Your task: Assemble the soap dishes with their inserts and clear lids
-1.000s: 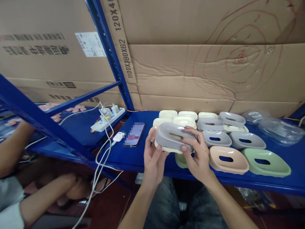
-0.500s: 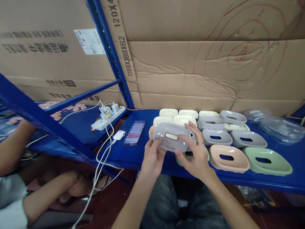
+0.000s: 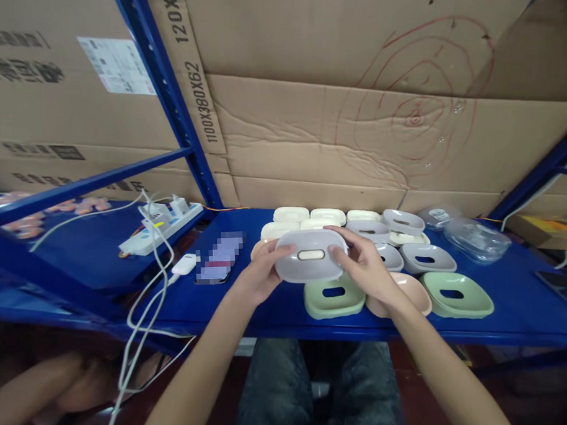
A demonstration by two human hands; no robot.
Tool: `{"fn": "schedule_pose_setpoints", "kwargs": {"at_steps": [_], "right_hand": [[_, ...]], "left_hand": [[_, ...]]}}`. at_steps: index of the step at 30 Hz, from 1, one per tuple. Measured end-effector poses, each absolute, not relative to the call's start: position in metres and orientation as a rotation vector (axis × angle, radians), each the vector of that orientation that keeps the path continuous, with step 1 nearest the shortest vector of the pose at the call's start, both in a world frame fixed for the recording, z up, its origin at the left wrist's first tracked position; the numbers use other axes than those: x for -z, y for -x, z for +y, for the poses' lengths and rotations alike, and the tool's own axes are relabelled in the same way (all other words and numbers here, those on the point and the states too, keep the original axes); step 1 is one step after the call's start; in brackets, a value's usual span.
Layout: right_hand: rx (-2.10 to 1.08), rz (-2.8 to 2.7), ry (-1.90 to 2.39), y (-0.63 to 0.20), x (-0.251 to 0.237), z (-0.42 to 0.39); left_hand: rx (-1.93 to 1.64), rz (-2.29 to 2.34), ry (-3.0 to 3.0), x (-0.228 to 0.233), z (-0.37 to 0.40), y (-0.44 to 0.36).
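Observation:
Between both hands, above the blue shelf, I hold a grey soap dish (image 3: 308,270) with an oval slot in its middle; pale cream shows through the slot. My left hand (image 3: 260,272) grips its left end, thumb on the inner face. The right end is pinched by my right hand (image 3: 362,259), its thumb also on the inner face and the fingers behind. Just below sits a green soap dish (image 3: 333,305). A peach soap dish (image 3: 414,295) is partly covered by my right wrist, and another green dish (image 3: 458,295) lies to its right.
Cream dishes (image 3: 290,215) and grey dishes (image 3: 427,258) stand in rows behind on the shelf (image 3: 263,318). Clear plastic packs (image 3: 477,240) lie at right. On the left are a phone (image 3: 221,258), white cables (image 3: 163,297) and a power strip (image 3: 163,229). Another person's arm (image 3: 43,388) shows at lower left.
The view has shifted right. My right fingers have gone from near the slot to the dish's right end, and the dish is now held more level.

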State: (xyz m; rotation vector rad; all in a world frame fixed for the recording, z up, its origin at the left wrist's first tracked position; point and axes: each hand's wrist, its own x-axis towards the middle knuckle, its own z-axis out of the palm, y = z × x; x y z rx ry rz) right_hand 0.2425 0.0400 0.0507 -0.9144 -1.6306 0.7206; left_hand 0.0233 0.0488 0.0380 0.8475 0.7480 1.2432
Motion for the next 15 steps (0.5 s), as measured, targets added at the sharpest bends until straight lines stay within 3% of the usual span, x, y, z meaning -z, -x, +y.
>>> {"fn": "schedule_pose_setpoints", "kwargs": {"at_steps": [5, 7, 11, 15], "right_hand": [[-0.711, -1.784, 1.124, -0.290, -0.075, 0.064], [-0.456, -1.834, 1.314, -0.333, -0.084, 0.076], [0.367, -1.858, 1.849, -0.455, -0.091, 0.094], [0.506, -1.748, 2.291, -0.567, -0.077, 0.095]], "left_hand": [[-1.021, 0.802, -0.811, -0.058, 0.088, -0.026], [-1.009, 0.744, -0.781, -0.071, 0.105, -0.032], [-1.077, 0.658, -0.738, -0.088, 0.133, -0.046], [-1.186, 0.646, -0.685, -0.078, 0.148, -0.054]]}}
